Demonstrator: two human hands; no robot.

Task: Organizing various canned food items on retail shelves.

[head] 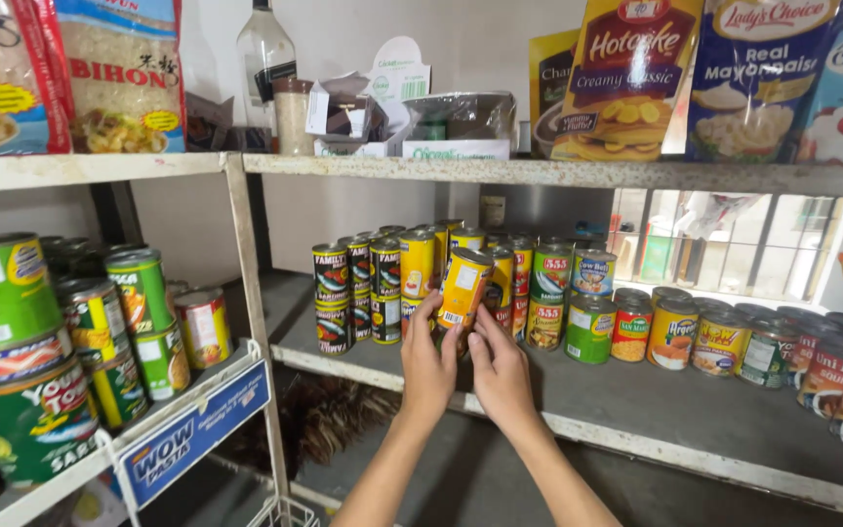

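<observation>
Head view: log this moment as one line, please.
left hand: holding yellow can | right hand: on same can, lower side | can: tilted, lifted in front of stacked cans | place: grey metal shelf

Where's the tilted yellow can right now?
Head view, centre: the yellow can is tilted between both hands, just in front of the stacked cans on the grey shelf.

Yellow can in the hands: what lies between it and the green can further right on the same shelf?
In the head view, stacked cans stand between the tilted yellow can and the green can.

2 hands (465,366); 1 bottle (265,54)
</observation>
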